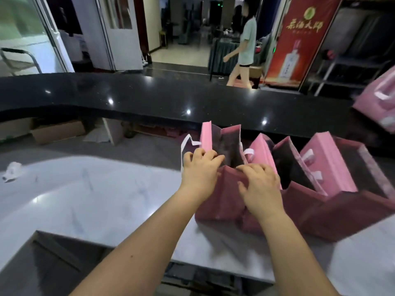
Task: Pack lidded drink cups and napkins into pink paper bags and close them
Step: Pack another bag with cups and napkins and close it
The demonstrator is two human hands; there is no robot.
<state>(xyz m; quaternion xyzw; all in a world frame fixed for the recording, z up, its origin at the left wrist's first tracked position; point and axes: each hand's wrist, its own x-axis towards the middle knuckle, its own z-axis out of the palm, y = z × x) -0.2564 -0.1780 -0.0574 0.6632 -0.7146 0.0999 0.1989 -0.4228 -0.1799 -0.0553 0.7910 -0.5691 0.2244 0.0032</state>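
Three open pink paper bags stand in a row on the white worktop (89,201). My left hand (199,169) grips the left edge of the leftmost bag (222,197) near its white ribbon handle (187,144). My right hand (259,185) lies over the near rim of that bag, fingers curled down onto the paper. The middle bag (275,154) and the right bag (333,165) gape open beside it. The inside of the bags is dark; I see no cups or napkins.
A black raised counter (149,97) runs behind the bags. Another pink bag (378,101) sits on it at far right. A crumpled white scrap (11,170) lies at far left. Beyond the counter a person (245,45) walks past a red banner (299,39).
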